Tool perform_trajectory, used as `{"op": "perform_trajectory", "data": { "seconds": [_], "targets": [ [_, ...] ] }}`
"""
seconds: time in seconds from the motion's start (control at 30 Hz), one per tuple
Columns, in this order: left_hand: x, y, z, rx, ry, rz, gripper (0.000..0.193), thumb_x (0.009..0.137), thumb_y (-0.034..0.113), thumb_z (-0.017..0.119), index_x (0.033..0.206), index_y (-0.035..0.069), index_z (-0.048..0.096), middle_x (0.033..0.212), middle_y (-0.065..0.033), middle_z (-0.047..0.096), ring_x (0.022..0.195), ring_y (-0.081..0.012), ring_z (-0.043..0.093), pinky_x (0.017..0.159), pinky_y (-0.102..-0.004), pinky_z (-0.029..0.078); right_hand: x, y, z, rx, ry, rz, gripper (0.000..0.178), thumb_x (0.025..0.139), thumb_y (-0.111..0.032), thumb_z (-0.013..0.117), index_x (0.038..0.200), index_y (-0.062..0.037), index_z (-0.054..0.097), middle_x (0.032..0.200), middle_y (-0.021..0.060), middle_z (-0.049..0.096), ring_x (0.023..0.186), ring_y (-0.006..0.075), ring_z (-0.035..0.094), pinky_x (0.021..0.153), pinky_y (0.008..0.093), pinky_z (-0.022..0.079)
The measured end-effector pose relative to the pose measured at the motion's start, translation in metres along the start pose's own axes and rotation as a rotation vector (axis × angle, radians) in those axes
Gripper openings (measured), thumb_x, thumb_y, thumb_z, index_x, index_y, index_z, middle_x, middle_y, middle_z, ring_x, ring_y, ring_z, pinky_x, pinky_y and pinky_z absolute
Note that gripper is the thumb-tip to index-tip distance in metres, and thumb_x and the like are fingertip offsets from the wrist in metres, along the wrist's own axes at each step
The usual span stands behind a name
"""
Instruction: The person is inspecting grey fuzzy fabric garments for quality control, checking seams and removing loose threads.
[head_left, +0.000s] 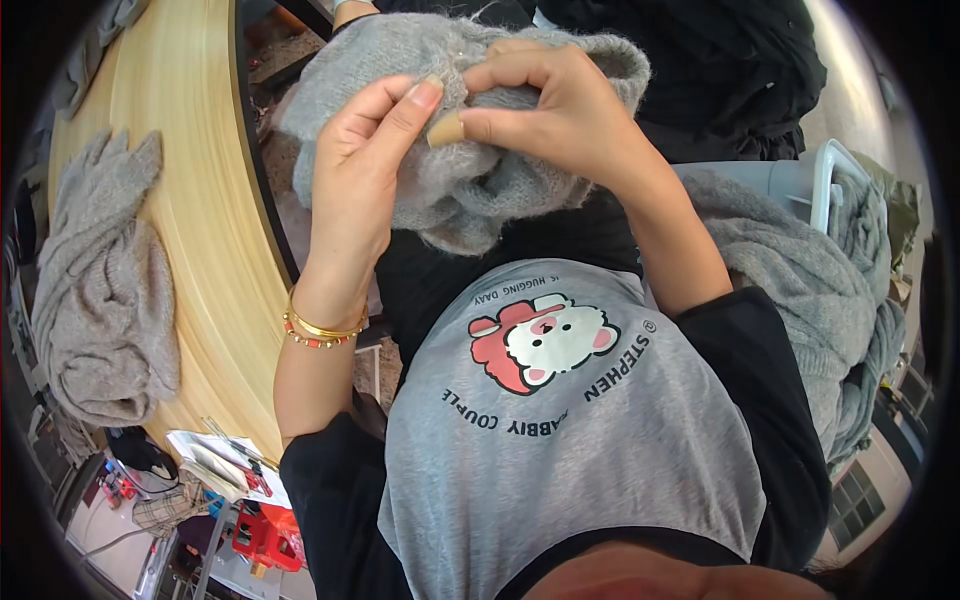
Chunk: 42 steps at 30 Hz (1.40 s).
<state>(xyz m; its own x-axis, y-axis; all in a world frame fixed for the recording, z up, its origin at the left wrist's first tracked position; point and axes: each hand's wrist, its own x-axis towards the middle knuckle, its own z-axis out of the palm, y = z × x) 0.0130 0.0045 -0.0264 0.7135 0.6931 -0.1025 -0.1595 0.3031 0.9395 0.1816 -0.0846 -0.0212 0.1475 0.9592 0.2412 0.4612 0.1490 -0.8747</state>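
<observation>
A fuzzy grey knit garment [360,60] lies bunched over my lap, its folds hanging down toward my shirt. My left hand [365,150] pinches the knit between thumb and fingers near its middle. Close beside it, my right hand [565,105] grips the same patch, its fingers curled at the fabric. A tan cover [446,130] wraps the right thumb's tip. Some of the fingertips are hidden in the knit, and whether a small tool is between them cannot be made out.
On the left stands a light wooden table [215,230] with another grey knit piece [105,290] and some papers [215,465]. To my right, grey knitwear [800,290] spills from a pale plastic bin [825,190]. Black cloth [700,70] is heaped ahead. A red basket [265,540] sits lower left.
</observation>
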Motion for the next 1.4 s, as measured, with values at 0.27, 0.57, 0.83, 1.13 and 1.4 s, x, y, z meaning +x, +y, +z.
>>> {"op": "perform_trajectory", "data": {
  "seconds": [0.27, 0.57, 0.83, 1.13, 1.4],
  "targets": [
    [0.001, -0.005, -0.013, -0.009, 0.091, 0.114, 0.016, 0.093, 0.014, 0.06, 0.1, 0.0, 0.065, 0.091, 0.0006, 0.065, 0.082, -0.0026, 0.056, 0.073, -0.0163, 0.043, 0.005, 0.011, 0.008, 0.187, 0.013, -0.009, 0.01, 0.081, -0.005, 0.071, 0.089, 0.0012, 0.07, 0.072, -0.0026, 0.056, 0.064, 0.0033, 0.048, 0.055, 0.0182, 0.036],
    [0.002, -0.004, -0.018, -0.29, -0.018, -0.11, 0.018, 0.093, 0.014, 0.06, 0.104, 0.001, 0.065, 0.097, -0.0036, 0.068, 0.087, -0.007, 0.061, 0.079, -0.0218, 0.047, 0.002, 0.012, 0.005, 0.177, 0.006, 0.004, 0.01, 0.082, -0.005, 0.07, 0.091, 0.0005, 0.07, 0.075, -0.0027, 0.056, 0.066, 0.0028, 0.049, 0.055, 0.0173, 0.037],
    [-0.003, -0.002, -0.011, -0.211, -0.035, -0.097, 0.017, 0.09, 0.013, 0.064, 0.103, 0.002, 0.065, 0.097, -0.0044, 0.068, 0.089, -0.0093, 0.063, 0.082, -0.0239, 0.049, -0.001, 0.01, 0.007, 0.209, -0.014, -0.008, 0.01, 0.083, -0.006, 0.07, 0.09, 0.0003, 0.07, 0.074, -0.0028, 0.055, 0.068, 0.0039, 0.049, 0.058, 0.0187, 0.037],
    [-0.004, -0.001, -0.002, -0.555, 0.071, -0.28, 0.023, 0.089, 0.02, 0.066, 0.103, 0.003, 0.066, 0.098, -0.0044, 0.067, 0.094, -0.0124, 0.063, 0.084, -0.0272, 0.05, -0.006, -0.009, 0.0, 0.197, -0.188, -0.037, 0.022, 0.083, -0.003, 0.064, 0.106, -0.001, 0.063, 0.08, 0.0002, 0.056, 0.07, 0.0073, 0.051, 0.062, 0.0227, 0.04],
    [-0.005, 0.011, -0.001, -0.345, 0.144, -0.142, 0.022, 0.088, 0.017, 0.068, 0.103, 0.002, 0.066, 0.099, -0.0048, 0.068, 0.094, -0.0113, 0.062, 0.088, -0.0268, 0.047, -0.014, -0.033, -0.028, -0.537, -0.179, -0.114, 0.027, 0.077, 0.001, 0.058, 0.103, -0.0045, 0.05, 0.084, 0.0088, 0.059, 0.075, 0.0262, 0.061, 0.066, 0.035, 0.048]
  ]
}}
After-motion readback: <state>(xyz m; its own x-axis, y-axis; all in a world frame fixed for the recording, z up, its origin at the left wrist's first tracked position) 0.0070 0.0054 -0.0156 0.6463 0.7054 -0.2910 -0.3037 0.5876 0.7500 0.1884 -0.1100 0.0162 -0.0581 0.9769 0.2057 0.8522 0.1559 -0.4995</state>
